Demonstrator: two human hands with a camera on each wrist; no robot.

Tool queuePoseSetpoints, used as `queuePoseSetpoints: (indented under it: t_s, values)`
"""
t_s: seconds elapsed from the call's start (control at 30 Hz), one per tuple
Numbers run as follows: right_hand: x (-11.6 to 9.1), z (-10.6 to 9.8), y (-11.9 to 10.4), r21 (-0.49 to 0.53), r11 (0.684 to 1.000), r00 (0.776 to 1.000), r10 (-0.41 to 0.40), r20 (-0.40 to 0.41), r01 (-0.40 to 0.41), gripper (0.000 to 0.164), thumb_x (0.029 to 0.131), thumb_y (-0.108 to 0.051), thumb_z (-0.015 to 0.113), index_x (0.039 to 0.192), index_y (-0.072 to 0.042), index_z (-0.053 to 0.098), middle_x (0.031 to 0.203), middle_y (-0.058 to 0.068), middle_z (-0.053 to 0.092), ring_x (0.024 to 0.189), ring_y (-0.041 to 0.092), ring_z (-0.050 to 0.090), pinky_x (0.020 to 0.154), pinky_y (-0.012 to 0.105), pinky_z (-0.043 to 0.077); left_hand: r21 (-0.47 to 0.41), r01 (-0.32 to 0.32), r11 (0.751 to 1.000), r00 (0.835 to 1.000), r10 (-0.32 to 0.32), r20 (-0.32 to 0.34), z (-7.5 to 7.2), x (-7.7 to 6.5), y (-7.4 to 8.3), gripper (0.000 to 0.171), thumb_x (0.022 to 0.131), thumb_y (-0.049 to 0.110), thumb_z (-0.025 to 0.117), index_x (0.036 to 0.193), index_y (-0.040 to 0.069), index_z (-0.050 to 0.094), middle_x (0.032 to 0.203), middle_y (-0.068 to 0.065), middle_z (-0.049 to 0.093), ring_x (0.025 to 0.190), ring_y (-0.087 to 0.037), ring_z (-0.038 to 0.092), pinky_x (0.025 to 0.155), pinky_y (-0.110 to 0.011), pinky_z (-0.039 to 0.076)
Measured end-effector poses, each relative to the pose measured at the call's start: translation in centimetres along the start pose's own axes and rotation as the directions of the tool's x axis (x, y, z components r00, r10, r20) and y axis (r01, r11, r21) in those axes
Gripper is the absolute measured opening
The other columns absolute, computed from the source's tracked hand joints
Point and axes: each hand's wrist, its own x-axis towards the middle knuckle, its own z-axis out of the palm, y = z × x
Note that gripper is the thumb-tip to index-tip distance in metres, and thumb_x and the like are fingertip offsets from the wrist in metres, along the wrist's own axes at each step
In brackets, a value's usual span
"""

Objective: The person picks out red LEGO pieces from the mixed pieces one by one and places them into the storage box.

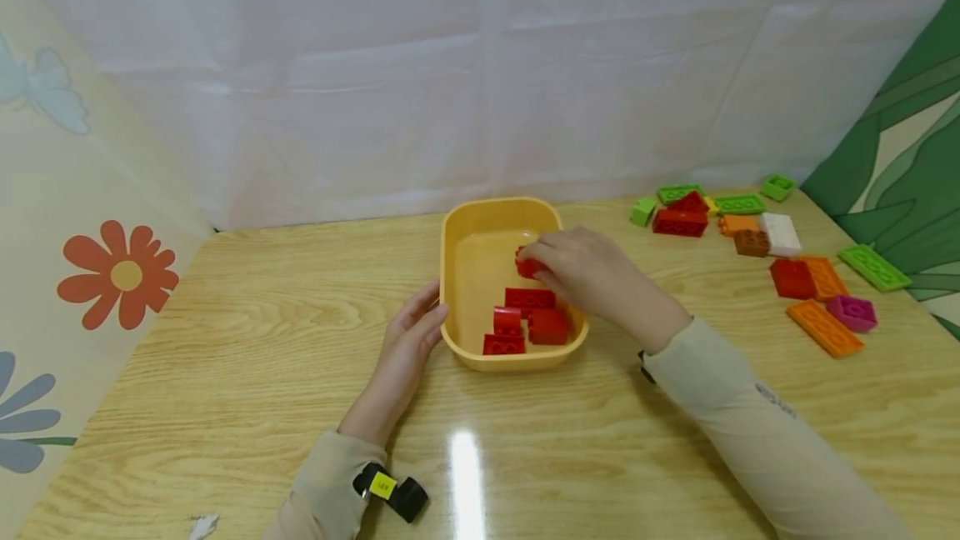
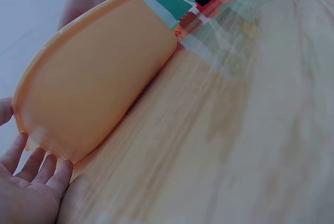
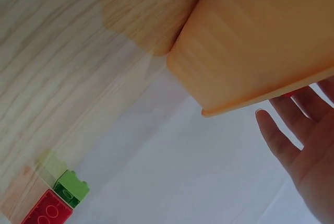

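Note:
A yellow plastic bin [image 1: 480, 363] stands on the table with several red toy bricks [image 1: 547, 327] toward its near end. My right hand [image 1: 592, 273] reaches over the bin's right rim and pinches a red toy brick [image 1: 528, 265] inside it. In the right wrist view, the fingers [image 3: 292, 114] pass behind the rim and only a sliver of red shows. My left hand [image 1: 405, 348] rests at the bin's left side. The left wrist view shows its extended fingers [image 2: 35, 164] against the outer wall [image 2: 99, 72], with the thumb up by the rim.
Toward the right, loose bricks lie about: a red brick [image 1: 679, 222], a white brick [image 1: 781, 233], a brown brick [image 1: 752, 242], an orange plate brick [image 1: 825, 328] and a magenta brick [image 1: 852, 312]. A white cloth [image 1: 337, 90] hangs behind the table.

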Motion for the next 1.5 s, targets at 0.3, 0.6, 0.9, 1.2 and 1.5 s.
queuePoseSetpoints:
  t_s: [0.3,0.6,0.9,1.2,1.5]
  values:
    - [0.03,-0.02,-0.11,-0.001,0.999,0.999,0.034,0.041,-0.034,0.019,0.08,-0.012,0.069,0.099,-0.01,0.068,0.087,0.005,0.072,0.076,0.021,0.063,0.069,0.041,0.055,0.0,0.005,1.0,1.0,-0.005,-0.001,-0.06,0.01,-0.03,0.051,0.094,0.013,0.05,0.142,0.001,0.038,0.147,-0.016,0.04,0.127,-0.023,0.043,0.09,-0.013,0.049]
    - [0.14,-0.04,-0.15,0.015,0.997,0.992,0.072,0.101,-0.073,0.021,0.08,-0.012,0.07,0.101,-0.01,0.068,0.091,0.006,0.073,0.079,0.021,0.063,0.073,0.04,0.056,-0.002,-0.001,1.0,1.0,0.001,-0.002,-0.1,0.05,-0.12,0.05,0.094,0.013,0.051,0.141,0.001,0.039,0.146,-0.017,0.041,0.127,-0.024,0.044,0.089,-0.012,0.05]
    - [0.23,0.26,-0.2,0.032,0.995,0.984,0.093,0.154,-0.099,0.025,0.079,-0.011,0.07,0.104,-0.01,0.068,0.098,0.006,0.076,0.084,0.02,0.066,0.077,0.041,0.053,-0.001,-0.001,1.0,1.0,0.001,-0.002,-0.17,0.07,-0.12,0.049,0.094,0.013,0.05,0.141,0.001,0.039,0.146,-0.018,0.042,0.127,-0.025,0.044,0.089,-0.013,0.049]
    - [0.23,0.19,-0.3,0.027,0.991,0.974,0.121,0.189,-0.129,0.025,0.08,-0.01,0.07,0.105,-0.009,0.068,0.1,0.007,0.076,0.087,0.022,0.066,0.082,0.044,0.053,-0.009,0.001,1.0,1.0,-0.001,-0.006,0.02,0.05,-0.03,0.05,0.094,0.012,0.05,0.141,0.0,0.039,0.146,-0.018,0.042,0.126,-0.025,0.044,0.088,-0.013,0.05]
    - [0.21,0.06,-0.22,0.032,0.994,0.981,0.101,0.167,-0.108,0.024,0.081,-0.011,0.069,0.104,-0.009,0.068,0.099,0.007,0.075,0.086,0.022,0.066,0.081,0.044,0.055,-0.009,0.004,1.0,1.0,-0.004,-0.013,0.03,0.04,0.0,0.049,0.094,0.012,0.051,0.14,0.001,0.04,0.146,-0.018,0.042,0.126,-0.025,0.044,0.088,-0.013,0.05]
